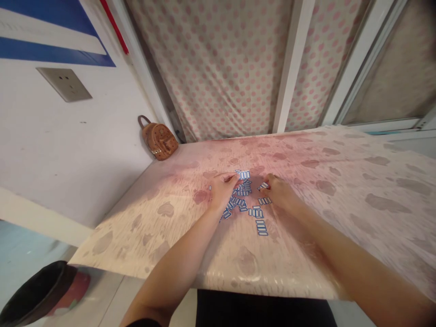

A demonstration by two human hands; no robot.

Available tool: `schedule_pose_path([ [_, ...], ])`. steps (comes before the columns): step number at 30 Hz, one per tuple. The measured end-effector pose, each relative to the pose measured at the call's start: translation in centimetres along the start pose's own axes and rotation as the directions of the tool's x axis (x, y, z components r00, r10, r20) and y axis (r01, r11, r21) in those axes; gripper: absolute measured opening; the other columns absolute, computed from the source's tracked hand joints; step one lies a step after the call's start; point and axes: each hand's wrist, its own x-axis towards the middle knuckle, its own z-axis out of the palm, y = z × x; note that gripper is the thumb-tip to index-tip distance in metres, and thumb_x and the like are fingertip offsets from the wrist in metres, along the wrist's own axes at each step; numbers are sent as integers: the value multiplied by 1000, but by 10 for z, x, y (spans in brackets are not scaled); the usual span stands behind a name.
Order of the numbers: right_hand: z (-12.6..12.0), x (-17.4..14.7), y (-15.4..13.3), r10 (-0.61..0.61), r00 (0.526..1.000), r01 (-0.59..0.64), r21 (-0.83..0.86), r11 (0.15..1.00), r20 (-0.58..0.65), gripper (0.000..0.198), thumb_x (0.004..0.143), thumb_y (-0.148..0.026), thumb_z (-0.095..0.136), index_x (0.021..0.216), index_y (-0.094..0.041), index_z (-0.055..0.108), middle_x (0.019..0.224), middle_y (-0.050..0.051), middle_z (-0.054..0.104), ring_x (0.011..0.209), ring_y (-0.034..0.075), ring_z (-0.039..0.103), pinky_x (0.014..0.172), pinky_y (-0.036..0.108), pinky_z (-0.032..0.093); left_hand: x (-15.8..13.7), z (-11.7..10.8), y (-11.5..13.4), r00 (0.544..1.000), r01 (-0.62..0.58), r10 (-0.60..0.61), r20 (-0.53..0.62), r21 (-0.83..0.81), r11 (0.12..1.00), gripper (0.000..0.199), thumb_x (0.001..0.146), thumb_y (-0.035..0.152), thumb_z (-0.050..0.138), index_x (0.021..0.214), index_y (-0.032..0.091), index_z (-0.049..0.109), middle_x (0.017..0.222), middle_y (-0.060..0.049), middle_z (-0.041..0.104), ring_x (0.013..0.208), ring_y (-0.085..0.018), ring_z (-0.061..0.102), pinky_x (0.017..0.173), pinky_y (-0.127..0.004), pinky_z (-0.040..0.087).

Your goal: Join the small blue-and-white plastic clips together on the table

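Left hand (223,187) pinched blue-edged piece (245,174), right hand (276,188) second piece (263,185); other pieces (240,202) lay clustered between hands on bench (117,236), some overlapping. Likely hazard: brushing wrist scattered loose ones.

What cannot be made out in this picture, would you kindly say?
In the head view:
Blue-edged pieces: any print, too small; some lie partly behind the left hand and wrist.
Right hand: some fingertips, hidden by the hand itself.
Poster: cut off by top and left edges.
Bin: contents, lost in the dark.
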Motion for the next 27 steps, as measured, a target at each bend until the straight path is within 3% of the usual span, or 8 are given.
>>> schedule_pose_path([
  [4,-8,-4,-4,-18,996,35,195,980,-87,13,85,-19,48,78,-20,59,71,3,64,67,18,57,60,28,35,-1,-1,2,1000,-4,4,-6,54,999,10,84,17,66,82,13,75,81,-7,77,78,-19,75,69,-27,56],
  [8,-16,-8,-13,-84,968,192,476,858,-238,21,83,-34,50,76,-19,63,69,2,62,65,17,54,60,29,36,0,-1,-1,1000,-28,28,-3,100,995,11,84,17,65,82,13,75,77,-7,77,77,-19,74,65,-25,55],
  [12,-13,-11,-25,-75,988,149,713,685,-135,22,76,-42,57,73,-20,58,67,1,63,61,16,56,60,29,42,0,1,-5,999,-37,36,13,75,996,11,84,19,66,84,13,75,80,-6,77,76,-19,74,65,-25,55],
  [15,-6,-13,-30,-30,998,64,779,624,-58,23,72,-43,60,74,-22,53,65,1,65,56,15,57,56,28,45,-4,4,-5,999,-44,42,34,61,997,11,84,19,67,84,13,75,80,-6,77,74,-18,74,66,-25,56],
  [22,-1,-13,-25,-29,984,135,631,764,-175,21,76,-41,58,68,-22,53,56,-1,60,53,15,54,55,28,38,-10,9,-1,993,-92,85,86,78,993,10,84,19,66,84,14,75,82,-6,77,73,-19,74,68,-27,58],
  [27,0,-13,-25,-31,985,130,620,773,-168,21,78,-41,58,70,-22,55,57,-2,59,53,15,55,55,28,37,-11,10,-5,992,-97,89,91,90,991,11,83,20,67,86,14,76,83,-7,78,76,-21,75,67,-28,58],
])
